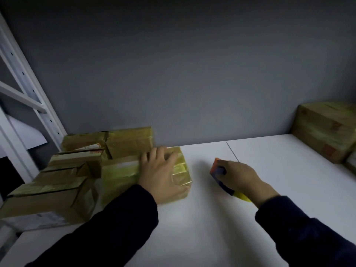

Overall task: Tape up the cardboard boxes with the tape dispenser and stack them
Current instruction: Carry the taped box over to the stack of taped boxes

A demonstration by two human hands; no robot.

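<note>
A small cardboard box (123, 176) wrapped in yellowish tape lies on the white table (212, 228), left of centre. My left hand (160, 170) lies on top of it, fingers spread over its far right edge. To the right, my right hand (242, 178) grips the tape dispenser (218, 169), which has an orange front, a blue body and a yellow handle end; it sits low over the table, apart from the box.
Several taped cardboard boxes (57, 189) crowd the table's left end, one (129, 139) against the grey wall. Another large box (325, 130) stands at the far right. A white metal shelf frame (25, 83) rises on the left.
</note>
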